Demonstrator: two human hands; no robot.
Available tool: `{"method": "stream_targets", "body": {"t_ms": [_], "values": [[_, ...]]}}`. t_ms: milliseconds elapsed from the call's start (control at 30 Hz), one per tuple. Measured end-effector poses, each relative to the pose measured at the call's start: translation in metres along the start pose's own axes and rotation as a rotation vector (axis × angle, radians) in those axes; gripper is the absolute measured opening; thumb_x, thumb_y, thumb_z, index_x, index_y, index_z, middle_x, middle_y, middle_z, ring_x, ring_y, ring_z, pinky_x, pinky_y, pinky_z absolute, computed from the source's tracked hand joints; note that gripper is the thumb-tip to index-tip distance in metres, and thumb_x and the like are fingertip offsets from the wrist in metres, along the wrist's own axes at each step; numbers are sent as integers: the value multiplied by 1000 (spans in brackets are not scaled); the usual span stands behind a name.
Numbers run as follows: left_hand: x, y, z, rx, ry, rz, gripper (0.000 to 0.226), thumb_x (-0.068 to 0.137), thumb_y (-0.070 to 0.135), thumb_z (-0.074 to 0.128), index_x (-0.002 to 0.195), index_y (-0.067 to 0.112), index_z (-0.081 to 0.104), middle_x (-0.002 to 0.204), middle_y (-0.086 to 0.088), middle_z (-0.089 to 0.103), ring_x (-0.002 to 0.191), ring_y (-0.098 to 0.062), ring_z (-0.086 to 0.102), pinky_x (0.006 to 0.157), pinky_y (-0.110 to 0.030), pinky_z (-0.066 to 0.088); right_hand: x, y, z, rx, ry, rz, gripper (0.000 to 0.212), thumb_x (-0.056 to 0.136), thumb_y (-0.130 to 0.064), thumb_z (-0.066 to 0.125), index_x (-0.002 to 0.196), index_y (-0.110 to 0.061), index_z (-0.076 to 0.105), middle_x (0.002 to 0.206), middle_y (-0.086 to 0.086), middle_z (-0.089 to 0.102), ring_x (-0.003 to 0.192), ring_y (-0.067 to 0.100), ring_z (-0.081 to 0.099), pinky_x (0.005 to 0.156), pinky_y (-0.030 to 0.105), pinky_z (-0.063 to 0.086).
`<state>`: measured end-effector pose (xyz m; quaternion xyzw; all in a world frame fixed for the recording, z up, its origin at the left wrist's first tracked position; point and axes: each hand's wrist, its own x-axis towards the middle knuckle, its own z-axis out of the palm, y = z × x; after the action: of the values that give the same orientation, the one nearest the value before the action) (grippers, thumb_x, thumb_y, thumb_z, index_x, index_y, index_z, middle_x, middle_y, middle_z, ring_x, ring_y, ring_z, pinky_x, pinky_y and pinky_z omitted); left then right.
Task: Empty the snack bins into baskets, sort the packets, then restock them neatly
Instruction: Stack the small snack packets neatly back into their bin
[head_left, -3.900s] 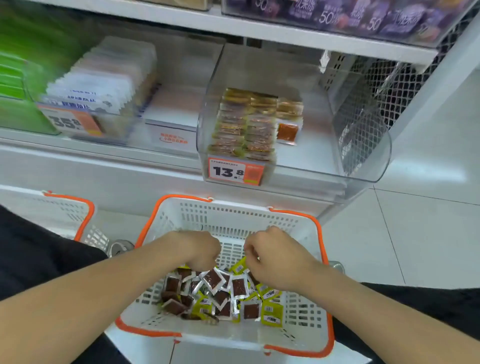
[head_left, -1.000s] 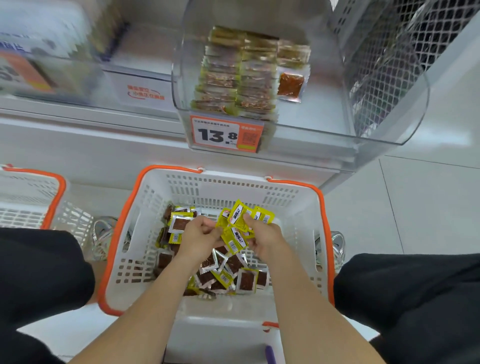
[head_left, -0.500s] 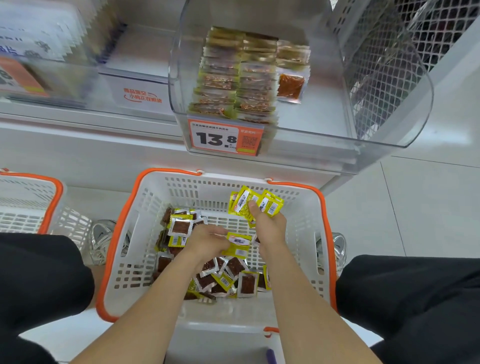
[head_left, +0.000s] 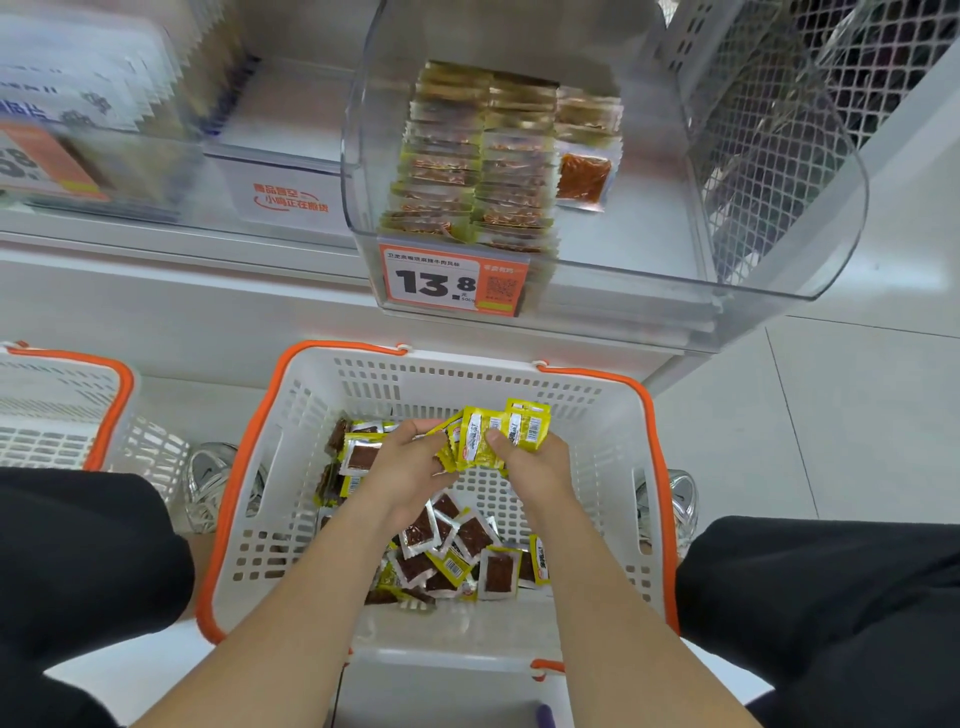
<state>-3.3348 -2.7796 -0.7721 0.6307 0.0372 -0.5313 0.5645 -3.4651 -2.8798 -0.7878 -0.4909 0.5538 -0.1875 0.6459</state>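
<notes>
Both hands hold a stack (head_left: 491, 434) of yellow packets above the basket (head_left: 467, 376), over its far half. The right hand (head_left: 535, 460) clamps the stack between thumb and fingers. The left hand (head_left: 408, 462) has its fingers curled on the stack's left edge. This two-sided grip probably squares the packets into one aligned bundle for restocking.

Loose packets (head_left: 452, 556) lie mixed on the basket floor, mostly at the near side and left wall. The bin (head_left: 779, 291) sits on the shelf above and beyond the basket. Neat rows (head_left: 467, 156) fill its left part, and room shows to their right.

The basket walls confine low hand travel. A straight lift should clear the rim, but the bin's front wall overhangs the path.
</notes>
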Motion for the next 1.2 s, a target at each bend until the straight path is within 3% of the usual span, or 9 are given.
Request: {"method": "stream_targets", "body": {"t_ms": [167, 233, 433, 633, 733, 833, 967, 1067, 1200], "values": [[-3, 11, 8, -68, -78, -40, 19, 105, 9, 47, 100, 3, 64, 87, -11, 75, 77, -24, 73, 81, -43, 57, 6, -8, 2, 54, -10, -15, 11, 93, -13, 79, 104, -16, 79, 95, -3, 81, 85, 9, 76, 71, 24, 55], [-3, 14, 6, -21, -95, -33, 28, 107, 8, 42, 103, 2, 69, 83, -10, 77, 77, -23, 74, 79, -42, 60, 7, -11, 0, -4, -71, -74, 11, 93, -10, 78, 103, -14, 79, 95, -3, 81, 86, 9, 77, 70, 19, 56], [-2, 20, 0, 69, -144, -69, 31, 100, 4, 44, 119, 1, 69, 105, -18, 77, 95, -28, 76, 85, -44, 60, 10, -17, 4, -121, -194, -152, 15, 91, -8, 79, 105, -12, 78, 97, 0, 81, 91, 17, 78, 83, 34, 62], [-2, 12, 11, -4, -100, 46, 36, 99, -6, 36, 127, 4, 57, 124, -22, 71, 116, -37, 69, 105, -55, 53, 7, -15, 10, -48, -60, -86, 5, 94, -16, 78, 93, -21, 77, 90, -6, 80, 78, 6, 75, 65, 21, 53], [-5, 14, 17, 54, -100, 125, 31, 101, 0, 45, 129, 8, 55, 123, -16, 72, 113, -33, 71, 97, -52, 59, 6, -18, 8, -38, -169, -20, 9, 96, -20, 76, 104, -23, 76, 97, -7, 80, 83, 7, 75, 62, 19, 52], [-5, 19, 17, 130, -19, 228, 30, 106, 2, 41, 127, 18, 57, 120, -11, 70, 104, -25, 73, 80, -40, 63, 9, -16, 6, 48, -274, 81, 20, 100, -32, 71, 119, -25, 73, 111, -5, 79, 104, 18, 74, 78, 33, 55], [-5, 22, 6, 104, 138, 334, 28, 109, 4, 36, 126, 18, 53, 115, -5, 66, 100, -24, 72, 80, -44, 65, 10, -15, 3, 283, -125, 131, 38, 95, -32, 78, 127, -14, 67, 119, 7, 76, 103, 27, 70, 68, 35, 51], [-3, 22, -3, 187, 199, 385, 29, 109, 4, 36, 122, 23, 54, 112, -6, 65, 95, -27, 71, 80, -47, 65, 11, -18, -2, 240, -139, 79, 25, 97, -26, 76, 118, -13, 73, 113, 7, 79, 96, 24, 70, 70, 35, 51], [-4, 23, 0, 225, 77, 346, 29, 109, 6, 37, 124, 20, 56, 109, -9, 68, 92, -25, 74, 82, -48, 65, 10, -24, 1, 32, -189, -21, 10, 97, -23, 75, 105, -18, 78, 95, -4, 80, 84, 13, 71, 70, 28, 55]]}}
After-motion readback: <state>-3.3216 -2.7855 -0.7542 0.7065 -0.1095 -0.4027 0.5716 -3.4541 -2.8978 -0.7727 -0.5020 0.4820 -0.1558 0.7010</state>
